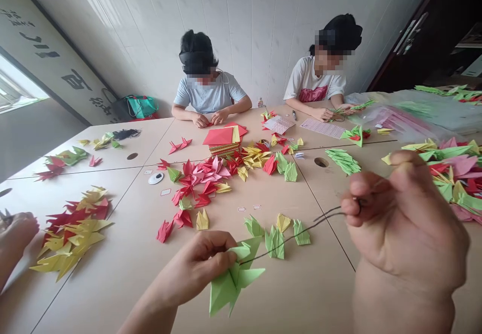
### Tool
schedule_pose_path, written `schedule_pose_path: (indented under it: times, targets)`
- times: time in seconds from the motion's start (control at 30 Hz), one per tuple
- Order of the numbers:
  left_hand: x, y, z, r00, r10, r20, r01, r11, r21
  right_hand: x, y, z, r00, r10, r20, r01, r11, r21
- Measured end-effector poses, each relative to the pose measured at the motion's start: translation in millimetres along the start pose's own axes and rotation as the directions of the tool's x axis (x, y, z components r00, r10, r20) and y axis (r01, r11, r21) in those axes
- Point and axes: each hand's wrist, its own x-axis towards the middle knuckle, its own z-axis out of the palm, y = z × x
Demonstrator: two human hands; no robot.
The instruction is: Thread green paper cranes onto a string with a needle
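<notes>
Pinched in my left hand [199, 266] at the lower middle is a light green folded paper crane [226, 291], held above the table. A dark thread [286, 241] runs from the crane up to the right. Its other end is gripped by the curled fingers of my right hand [406, 228], raised with the palm towards me. Whether a needle sits in those fingers is hidden. Just behind the thread, several green cranes [274, 242] and a yellow one [283, 222] rest on the table.
Pink and red cranes [205, 171] lie mid-table beside a stack of coloured paper [222, 138]. Yellow and red cranes [73, 228] lie left, near another person's hand [18, 228]. Two people sit opposite, one in blue [211, 93], one in white [314, 80]. More cranes [459, 173] pile up right.
</notes>
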Motion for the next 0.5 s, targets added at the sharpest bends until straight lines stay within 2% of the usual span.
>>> schedule_pose_path:
  times: [0.07,0.17,0.27,0.3,0.33,0.4,0.43,0.5]
  targets:
    - [-4.6,-8.2,6.1,1.0,-0.015,0.014,0.015,0.999,0.036,-6.8,4.8,0.2,0.986,0.163,0.038,-0.163,0.987,-0.01]
    - [-6.9,-17.3,15.1,0.997,-0.025,0.067,0.012,0.98,0.197,-19.4,13.8,-6.4,0.923,0.371,0.098,-0.373,0.928,0.001]
    - [0.7,-23.9,20.0,0.981,0.016,0.192,-0.099,0.898,0.429,-34.0,25.4,-21.4,0.84,0.519,0.158,-0.526,0.851,-0.002]
    - [6.1,-26.7,20.2,0.978,0.043,0.202,-0.137,0.866,0.48,-39.2,29.8,-27.4,0.813,0.557,0.17,-0.564,0.826,-0.012]
    - [13.2,-30.2,19.7,0.983,0.08,0.167,-0.157,0.835,0.527,-44.4,34.2,-33.4,0.789,0.588,0.177,-0.593,0.804,-0.028]
    - [30.9,-38.6,17.4,0.985,0.173,-0.012,-0.13,0.782,0.61,-54.9,42.7,-44.5,0.754,0.633,0.173,-0.629,0.773,-0.083]
    - [40.9,-43.1,16.0,0.968,0.224,-0.116,-0.096,0.753,0.65,-60.0,46.4,-49.2,0.742,0.65,0.162,-0.639,0.76,-0.121]
    - [60.0,-50.8,14.4,0.936,0.273,-0.224,-0.044,0.719,0.694,-69.0,52.2,-56.8,0.73,0.672,0.123,-0.644,0.737,-0.203]
